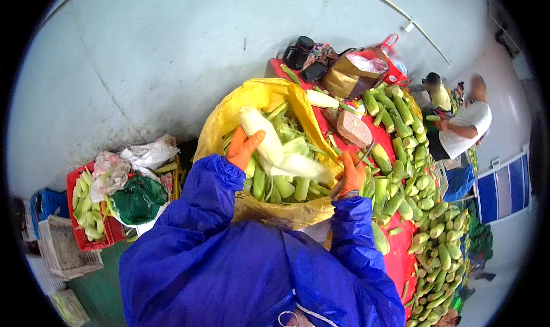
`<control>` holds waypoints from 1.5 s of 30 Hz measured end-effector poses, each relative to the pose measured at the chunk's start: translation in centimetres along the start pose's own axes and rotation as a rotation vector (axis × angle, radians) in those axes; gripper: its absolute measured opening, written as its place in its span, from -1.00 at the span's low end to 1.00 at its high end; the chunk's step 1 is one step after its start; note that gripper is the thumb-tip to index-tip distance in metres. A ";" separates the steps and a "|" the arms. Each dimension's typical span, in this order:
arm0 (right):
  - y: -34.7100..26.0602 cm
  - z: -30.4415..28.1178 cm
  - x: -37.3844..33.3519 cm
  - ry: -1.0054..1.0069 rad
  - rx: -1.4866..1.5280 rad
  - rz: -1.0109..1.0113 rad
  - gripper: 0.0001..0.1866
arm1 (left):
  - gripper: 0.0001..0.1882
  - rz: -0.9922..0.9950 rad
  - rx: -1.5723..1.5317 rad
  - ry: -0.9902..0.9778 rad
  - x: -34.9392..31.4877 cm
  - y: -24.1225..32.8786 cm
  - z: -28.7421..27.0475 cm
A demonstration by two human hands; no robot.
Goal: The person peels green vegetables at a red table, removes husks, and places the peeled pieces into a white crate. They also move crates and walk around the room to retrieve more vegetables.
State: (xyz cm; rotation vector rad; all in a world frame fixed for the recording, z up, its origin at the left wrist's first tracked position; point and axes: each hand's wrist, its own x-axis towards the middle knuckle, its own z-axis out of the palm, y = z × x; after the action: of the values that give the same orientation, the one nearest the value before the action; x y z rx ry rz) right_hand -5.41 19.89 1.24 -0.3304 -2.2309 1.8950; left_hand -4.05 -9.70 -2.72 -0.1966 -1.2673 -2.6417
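Note:
My left hand point(243, 148), in an orange glove, is closed round a pale ear of corn point(260, 133) over the mouth of a yellow sack point(213, 133). Pale husk at the ear's lower end is smeared by motion. Green husks point(298, 133) and stalk ends fill the sack. On the sack's right side, my right hand point(350, 177), gloved in orange too, grips a knife point(365, 154); its thin dark blade points up and its handle is hidden in the fist. A pinkish block point(354, 129) lies beyond that hand on the red tabletop point(399, 263).
Many green ears of corn point(432, 258) lie heaped along the table to the right. Bags point(354, 69) and a black flask point(299, 52) stand at the far end. Two people point(465, 126) are at the far right. A red crate point(94, 212) of husks sits left.

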 end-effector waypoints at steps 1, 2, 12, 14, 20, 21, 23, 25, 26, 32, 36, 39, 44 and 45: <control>-3.7 1.8 -1.5 -0.089 -0.002 -0.082 -0.43 | -0.35 0.006 0.103 -0.057 -0.1 0.3 0.2; -6.1 3.7 -2.6 -0.166 -0.006 -0.162 -0.42 | -0.28 -0.013 0.156 -0.104 0.1 0.0 0.3; -7.8 7.9 -2.7 -0.557 0.074 -0.089 -0.37 | 0.04 0.099 0.678 -0.458 0.6 0.2 4.4; -8.0 6.1 -2.4 -0.517 0.268 -0.118 -0.43 | 0.12 -0.044 0.623 -0.465 -0.2 0.1 3.8; -7.4 4.2 -2.3 -0.355 0.561 -0.183 -0.41 | 0.00 -0.200 0.235 -0.457 0.3 -2.2 4.5; -7.1 3.7 -2.3 -0.320 0.579 -0.161 -0.41 | -0.03 -0.225 0.239 -0.477 0.5 -2.6 4.5; -6.6 2.1 -1.9 -0.241 0.612 -0.119 -0.40 | -0.29 -0.165 0.501 -0.538 1.3 -3.7 4.8; -6.5 0.1 -2.1 -0.170 0.528 -0.133 -0.44 | -0.40 -0.146 0.947 -0.632 2.3 -3.7 5.9; -5.9 -1.3 -2.2 -0.120 0.453 -0.127 -0.46 | -0.53 -0.040 1.090 -0.677 2.5 -3.7 6.7; -6.0 -12.5 -7.7 0.259 0.230 -0.109 -0.57 | -0.55 0.041 1.560 -1.095 6.7 -8.4 4.0; -0.4 -23.6 -18.3 0.777 0.107 -0.135 -0.56 | -0.18 0.110 1.506 -0.954 9.2 -5.6 3.0; 5.4 -28.1 -26.4 1.174 -0.142 0.086 -0.64 | -0.15 0.214 1.511 -0.731 8.5 -6.9 4.1; 22.4 -34.7 -36.8 1.050 -0.632 0.799 -0.44 | -0.33 0.212 1.254 -0.719 7.0 -11.3 8.0; 21.2 -33.5 -35.9 0.978 -0.525 0.879 -0.43 | -0.36 0.228 1.265 -0.743 6.2 -11.2 8.5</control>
State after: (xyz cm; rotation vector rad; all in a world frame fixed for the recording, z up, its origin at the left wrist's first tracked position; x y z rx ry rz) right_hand 39.53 44.25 -14.47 -2.0379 -1.8565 0.8550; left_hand -12.51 3.02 -4.58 -1.0211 -2.5994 -1.1460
